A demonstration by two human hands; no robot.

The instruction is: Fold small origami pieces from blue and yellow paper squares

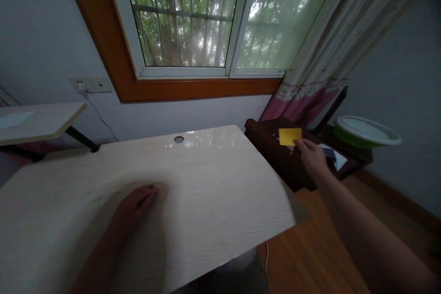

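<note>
I see the right hand [313,158] pinching a yellow card [288,137] by its edge, beyond the right side of the desk [220,202]; any lettering on it is too small for me to read from here. The left hand [138,202] lies released on the desk, fingers loosely curled. Right of the desk I have a dark seat [285,170], then a green basin [354,137]; behind the desk, the window [234,73].

Leaves passage across desktop [220,179] to right of left hand [136,202]; meets raised shelf [51,119] at left, wall [193,115] at back, dark wooden furniture [268,154] at right.
</note>
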